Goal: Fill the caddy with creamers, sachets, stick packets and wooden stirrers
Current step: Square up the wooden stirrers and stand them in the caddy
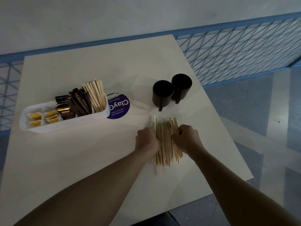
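Stirrer step: left hand and right hand clamped 1 loose bundle of wooden stirrers, well right of the caddy. Next, probably: lift together into caddy's right-end compartment.

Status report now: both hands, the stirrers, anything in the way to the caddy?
Left hand and right hand grip the loose stirrers on the table. Caddy holds upright stirrers. Two dark mugs stand behind, not in the path.
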Motion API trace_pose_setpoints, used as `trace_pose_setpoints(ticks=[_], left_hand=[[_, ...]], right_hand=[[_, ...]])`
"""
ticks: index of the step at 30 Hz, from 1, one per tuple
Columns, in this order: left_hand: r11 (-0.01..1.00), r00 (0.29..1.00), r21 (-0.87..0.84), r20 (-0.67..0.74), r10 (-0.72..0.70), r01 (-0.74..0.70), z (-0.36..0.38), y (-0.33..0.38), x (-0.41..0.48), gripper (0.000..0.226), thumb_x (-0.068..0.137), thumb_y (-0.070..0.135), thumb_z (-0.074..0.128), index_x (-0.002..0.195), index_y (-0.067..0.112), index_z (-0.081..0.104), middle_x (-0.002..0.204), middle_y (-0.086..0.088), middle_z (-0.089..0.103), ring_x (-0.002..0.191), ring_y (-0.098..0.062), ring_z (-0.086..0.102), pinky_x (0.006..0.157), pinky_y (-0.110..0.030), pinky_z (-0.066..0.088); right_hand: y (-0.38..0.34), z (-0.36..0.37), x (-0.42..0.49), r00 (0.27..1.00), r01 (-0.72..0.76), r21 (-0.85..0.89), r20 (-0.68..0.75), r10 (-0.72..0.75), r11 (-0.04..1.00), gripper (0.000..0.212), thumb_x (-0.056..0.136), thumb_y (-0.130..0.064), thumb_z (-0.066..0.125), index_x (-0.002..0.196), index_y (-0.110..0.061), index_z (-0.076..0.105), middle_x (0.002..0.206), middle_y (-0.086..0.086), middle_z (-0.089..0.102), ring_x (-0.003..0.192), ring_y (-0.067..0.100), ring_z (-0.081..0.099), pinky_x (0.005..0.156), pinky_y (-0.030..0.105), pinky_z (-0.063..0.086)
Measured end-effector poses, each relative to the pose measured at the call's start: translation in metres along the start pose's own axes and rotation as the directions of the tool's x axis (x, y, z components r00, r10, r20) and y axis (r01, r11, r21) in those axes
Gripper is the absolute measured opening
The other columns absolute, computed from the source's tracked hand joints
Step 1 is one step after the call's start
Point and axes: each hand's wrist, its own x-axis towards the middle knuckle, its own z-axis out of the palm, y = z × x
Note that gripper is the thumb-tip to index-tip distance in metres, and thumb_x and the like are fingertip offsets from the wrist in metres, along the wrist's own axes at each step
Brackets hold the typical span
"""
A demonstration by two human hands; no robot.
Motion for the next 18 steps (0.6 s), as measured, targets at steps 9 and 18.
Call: trace_pose_setpoints(ticks=[9,18], left_hand=[[0.989,0.994,-0.125,0.077,-0.071,0.08,-0.009,-0.007,0.007,0.019,0.091,0.009,0.058,0.107,0.003,0.065,0.098,-0.011,0.068,0.082,-0.024,0.068,0.056,-0.025,0.054],[0.961,0.98,-0.219,0.143,-0.141,0.17,-0.031,-0.02,0.012,0.022,0.092,0.018,0.055,0.106,0.002,0.061,0.1,-0.013,0.067,0.083,-0.026,0.067,0.061,-0.031,0.055]], right_hand=[[-0.009,-0.008,-0.005,0.999,-0.002,-0.051,0.05,0.005,0.999,0.019,0.094,-0.006,0.04,0.103,-0.013,0.056,0.091,0.008,0.06,0.072,0.019,0.057,0.051,0.026,0.043],[-0.028,-0.009,-0.017,0.973,0.072,-0.141,0.227,-0.039,0.987,0.013,0.096,-0.009,0.046,0.102,-0.014,0.057,0.087,0.005,0.061,0.07,0.014,0.057,0.051,0.023,0.042]])
